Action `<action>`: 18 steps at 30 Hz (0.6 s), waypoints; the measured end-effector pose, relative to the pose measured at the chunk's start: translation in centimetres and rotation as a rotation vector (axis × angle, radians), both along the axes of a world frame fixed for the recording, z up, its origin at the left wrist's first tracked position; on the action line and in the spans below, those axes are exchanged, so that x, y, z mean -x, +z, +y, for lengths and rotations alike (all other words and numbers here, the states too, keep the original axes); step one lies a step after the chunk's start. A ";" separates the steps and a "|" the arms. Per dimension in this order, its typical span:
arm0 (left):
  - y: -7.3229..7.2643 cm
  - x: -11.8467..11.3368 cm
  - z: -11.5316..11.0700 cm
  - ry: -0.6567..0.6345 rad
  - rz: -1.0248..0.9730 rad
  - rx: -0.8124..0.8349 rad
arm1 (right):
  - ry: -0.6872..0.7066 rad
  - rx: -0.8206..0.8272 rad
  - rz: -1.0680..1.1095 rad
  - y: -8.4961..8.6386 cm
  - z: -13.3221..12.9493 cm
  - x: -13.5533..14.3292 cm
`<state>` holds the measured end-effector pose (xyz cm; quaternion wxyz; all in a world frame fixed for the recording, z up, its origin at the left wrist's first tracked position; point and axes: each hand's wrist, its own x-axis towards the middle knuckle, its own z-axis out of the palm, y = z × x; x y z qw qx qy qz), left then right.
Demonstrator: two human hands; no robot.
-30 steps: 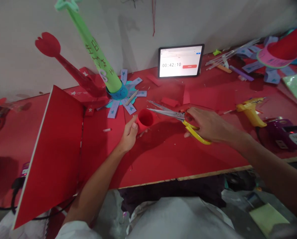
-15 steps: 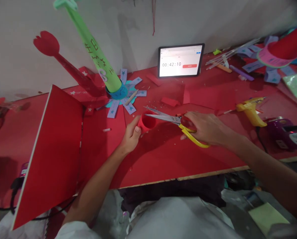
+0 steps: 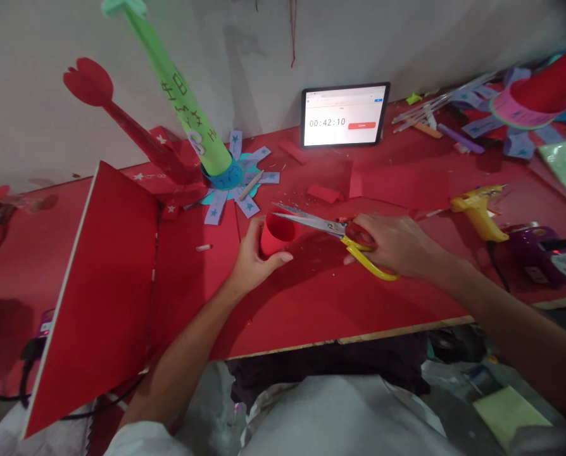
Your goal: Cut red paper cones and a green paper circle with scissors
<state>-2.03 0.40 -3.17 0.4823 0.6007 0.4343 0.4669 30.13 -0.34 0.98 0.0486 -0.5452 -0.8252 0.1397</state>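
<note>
Left hand [image 3: 255,263], frame centre: grip curled around red tube [image 3: 270,240], mouth facing up. Right hand [image 3: 391,244], right of centre: grip wrapped round scissors [image 3: 331,227], blades at tube's rim. Tablet [image 3: 344,115] upper right of centre.

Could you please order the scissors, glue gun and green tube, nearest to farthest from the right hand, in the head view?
1. Scissors: in the right hand.
2. Glue gun: right of the hand.
3. Green tube: far to the left.
</note>
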 end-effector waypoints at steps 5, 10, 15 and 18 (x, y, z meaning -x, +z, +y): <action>-0.2 0.0 0.1 0.059 0.109 -0.140 | 0.004 -0.012 0.019 -0.2 0.1 -0.3; 0.2 -0.2 -0.2 0.078 0.110 -0.130 | -0.008 -0.024 0.027 -0.3 0.0 -0.3; 0.0 -0.3 -0.4 0.127 0.132 -0.145 | -0.004 -0.035 0.019 -0.4 -0.1 -0.3; -0.2 -0.3 -0.5 0.128 0.150 -0.179 | -0.002 -0.004 -0.022 -0.1 -0.1 -0.2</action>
